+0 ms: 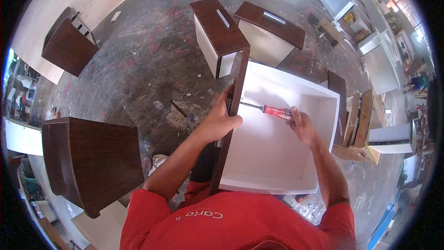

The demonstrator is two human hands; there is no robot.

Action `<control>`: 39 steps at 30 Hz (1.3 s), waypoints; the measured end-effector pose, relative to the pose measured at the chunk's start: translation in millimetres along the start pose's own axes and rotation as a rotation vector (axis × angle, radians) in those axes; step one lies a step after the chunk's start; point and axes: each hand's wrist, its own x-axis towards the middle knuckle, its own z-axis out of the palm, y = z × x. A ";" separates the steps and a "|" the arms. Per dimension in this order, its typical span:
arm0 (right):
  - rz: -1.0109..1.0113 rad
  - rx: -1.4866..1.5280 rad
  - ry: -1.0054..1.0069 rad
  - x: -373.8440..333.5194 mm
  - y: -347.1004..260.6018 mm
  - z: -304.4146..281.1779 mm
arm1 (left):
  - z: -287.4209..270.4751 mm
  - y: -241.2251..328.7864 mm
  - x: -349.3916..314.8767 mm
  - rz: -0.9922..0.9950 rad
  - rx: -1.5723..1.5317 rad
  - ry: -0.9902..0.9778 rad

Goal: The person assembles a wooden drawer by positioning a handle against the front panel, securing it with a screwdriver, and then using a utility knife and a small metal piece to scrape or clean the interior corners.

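White drawer (273, 157), frame centre: my right hand (303, 127) grips the screwdriver (276, 112), my left hand (216, 122) clasps the brown front (225, 162); fastening seems unfinished, contact unclear, while upper centre's handled unit (208, 22) looks done.

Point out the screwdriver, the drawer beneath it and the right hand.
Screwdriver (276, 112): head view, on its red handle.
Drawer (273, 157): head view, on its bare white bottom.
Right hand (303, 129): head view, on its back.
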 end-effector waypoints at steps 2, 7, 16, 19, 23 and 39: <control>-0.006 0.115 -0.031 0.8 -4.0 0.2 | 1.0 -3.3 1.4 0.036 0.027 0.027; -0.550 -0.038 0.217 -15.1 -9.6 20.4 | 2.1 -6.1 3.2 0.053 0.010 0.026; -0.151 0.240 -0.038 4.3 2.2 1.3 | 3.4 -13.3 7.8 0.070 0.036 0.045; 0.109 0.380 -0.225 7.5 5.3 2.1 | -1.4 -22.4 10.5 0.100 0.190 0.068; -0.571 -0.056 0.217 -1.3 2.4 19.2 | -1.2 -29.7 10.5 0.102 0.108 0.090; -1.186 -0.926 0.426 8.8 -20.5 17.7 | 3.1 -10.5 -5.3 0.185 0.088 0.022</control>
